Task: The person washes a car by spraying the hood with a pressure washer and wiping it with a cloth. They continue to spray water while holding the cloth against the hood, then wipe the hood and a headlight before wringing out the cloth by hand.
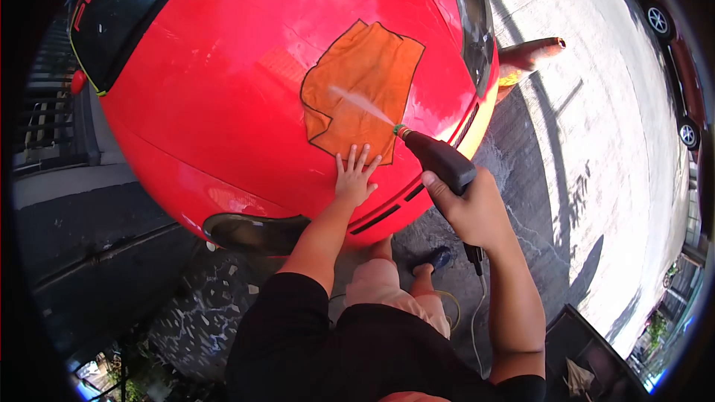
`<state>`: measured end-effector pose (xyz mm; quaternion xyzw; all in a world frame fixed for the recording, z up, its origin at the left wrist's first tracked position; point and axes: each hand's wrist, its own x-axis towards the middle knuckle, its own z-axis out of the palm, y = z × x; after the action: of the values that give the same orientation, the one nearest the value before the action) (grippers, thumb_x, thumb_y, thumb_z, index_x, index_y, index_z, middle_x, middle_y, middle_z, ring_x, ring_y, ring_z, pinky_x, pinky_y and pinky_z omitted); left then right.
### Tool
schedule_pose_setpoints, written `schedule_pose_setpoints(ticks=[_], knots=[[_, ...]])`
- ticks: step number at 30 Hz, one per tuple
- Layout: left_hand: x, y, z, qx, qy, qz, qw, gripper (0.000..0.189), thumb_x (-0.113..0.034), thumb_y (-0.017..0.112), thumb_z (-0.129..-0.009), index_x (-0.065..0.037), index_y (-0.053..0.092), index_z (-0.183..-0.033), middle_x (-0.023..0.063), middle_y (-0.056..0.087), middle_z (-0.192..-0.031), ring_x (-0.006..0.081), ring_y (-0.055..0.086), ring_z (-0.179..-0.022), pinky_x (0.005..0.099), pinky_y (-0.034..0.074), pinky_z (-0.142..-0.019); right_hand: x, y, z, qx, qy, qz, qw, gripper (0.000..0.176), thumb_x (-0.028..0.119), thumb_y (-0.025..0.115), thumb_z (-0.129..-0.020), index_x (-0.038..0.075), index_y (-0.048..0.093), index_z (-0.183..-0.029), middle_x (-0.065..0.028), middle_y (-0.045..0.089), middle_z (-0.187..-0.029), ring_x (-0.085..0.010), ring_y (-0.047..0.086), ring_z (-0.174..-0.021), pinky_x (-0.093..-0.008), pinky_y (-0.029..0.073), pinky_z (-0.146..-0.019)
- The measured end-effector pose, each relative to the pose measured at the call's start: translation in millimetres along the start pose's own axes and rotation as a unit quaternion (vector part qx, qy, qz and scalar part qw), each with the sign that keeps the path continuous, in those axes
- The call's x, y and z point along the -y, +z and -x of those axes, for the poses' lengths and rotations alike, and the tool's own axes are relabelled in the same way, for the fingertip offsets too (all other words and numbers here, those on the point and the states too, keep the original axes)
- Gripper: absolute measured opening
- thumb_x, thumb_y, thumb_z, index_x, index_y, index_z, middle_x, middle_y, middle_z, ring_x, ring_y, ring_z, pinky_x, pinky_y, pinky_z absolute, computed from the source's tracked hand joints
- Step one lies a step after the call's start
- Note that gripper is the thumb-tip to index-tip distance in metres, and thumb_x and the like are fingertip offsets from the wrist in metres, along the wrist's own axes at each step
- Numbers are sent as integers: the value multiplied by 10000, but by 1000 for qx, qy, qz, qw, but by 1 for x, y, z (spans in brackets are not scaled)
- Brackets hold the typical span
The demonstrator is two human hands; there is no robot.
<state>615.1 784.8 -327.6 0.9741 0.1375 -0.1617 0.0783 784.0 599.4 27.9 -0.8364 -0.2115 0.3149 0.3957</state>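
An orange cloth (361, 89) with a dark edge lies spread on the red car hood (223, 89), its left side a little folded. My left hand (356, 176) rests with fingers spread at the cloth's lower edge, holding nothing. My right hand (473, 212) is closed round the grip of a black spray gun (441, 158), right of the cloth. From the gun's nozzle a white spray (363, 103) reaches up and left onto the cloth. The trigger is hidden.
A thin hose (478, 327) hangs from the gun beside my legs. The headlights (257, 234) and windshield (141, 0) edge the hood. A dark bin-like object (596, 357) is at the lower right. Parked cars (681, 74) stand at the far right.
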Motion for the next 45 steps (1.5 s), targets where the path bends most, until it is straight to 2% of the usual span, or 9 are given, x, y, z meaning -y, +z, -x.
schedule_pose_setpoints(ticks=[3, 9, 18, 28, 30, 31, 36, 42, 45], knots=[[-6, 0, 13, 9, -4, 13, 1000, 943, -574, 735, -916, -377, 265, -1709, 106, 64, -1815, 410, 24, -1662, 750, 85, -1263, 9, -11, -28, -33, -8, 0, 999, 394, 346, 741, -1008, -5, 736, -1189, -157, 593, -634, -232, 557, -573, -425, 493, -621], [43, -8, -36, -278, -180, 102, 938, 1063, -562, 737, -927, -117, 192, -1724, 163, 86, -1804, 402, 76, -1660, 682, 102, -1293, 16, -13, -26, 15, 9, 28, 999, 430, 351, 760, -987, -59, 715, -1107, -229, 637, -695, -351, 624, -621, -449, 517, -671], [59, -49, -15, -138, -320, 143, 926, 1505, -703, 860, -719, -35, -52, -1712, 150, -27, -1813, 320, -1, -1676, 712, 61, -1283, 29, 42, -37, 83, 16, 27, 996, 446, 355, 770, -964, -81, 683, -934, -296, 666, -738, -469, 703, -741, -505, 533, -703], [63, -45, -16, -132, -301, 151, 932, 1498, -661, 884, -718, -35, -46, -1712, 186, -36, -1804, 352, -16, -1672, 713, 53, -1282, 48, 21, -113, -47, 19, 95, 994, 503, 409, 745, -973, -93, 707, -956, -315, 680, -768, -485, 726, -812, -525, 539, -745], [63, -46, -17, -146, -299, 150, 931, 1474, -664, 889, -708, -44, 12, -1718, 199, -7, -1800, 364, 2, -1670, 709, 53, -1285, 37, 22, -123, -65, -5, 84, 994, 489, 417, 728, -996, -71, 703, -1021, -231, 621, -697, -365, 638, -686, -489, 519, -702], [64, -46, -17, -171, -295, 142, 929, 1391, -649, 878, -734, -50, 84, -1706, 204, 50, -1787, 370, 47, -1661, 705, 89, -1277, 33, 23, -126, -74, -17, 79, 994, 483, 421, 719, -1008, -59, 700, -1054, -189, 591, -662, -305, 595, -623, -471, 509, -680], [104, -62, -40, -405, -342, 154, 834, 818, -522, 813, -877, -69, 505, -1484, 202, 354, -1656, 377, 323, -1540, 664, 292, -1176, 51, 54, -73, 75, -24, 53, 996, 502, 399, 746, -977, -99, 689, -995, -301, 652, -730, -478, 695, -732, -524, 522, -692], [148, -71, -50, -317, -310, 201, 873, 337, -336, 753, -986, -52, 614, -1104, 138, 659, -1158, 287, 631, -1101, 486, 483, -955, 60, 56, -98, 20, -10, 50, 998, 533, 426, 745, -971, -102, 695, -916, -310, 665, -738, -483, 703, -739, -518, 536, -702], [159, -59, -48, -328, -239, 494, 769, 230, -196, 758, -992, -31, 601, -1028, 78, 639, -859, 217, 637, -813, 382, 519, -775, 57, 35, -128, -77, -13, 30, 996, 563, 452, 738, -970, -102, 695, -884, -290, 678, -731, -454, 722, -738, -508, 542, -703]])
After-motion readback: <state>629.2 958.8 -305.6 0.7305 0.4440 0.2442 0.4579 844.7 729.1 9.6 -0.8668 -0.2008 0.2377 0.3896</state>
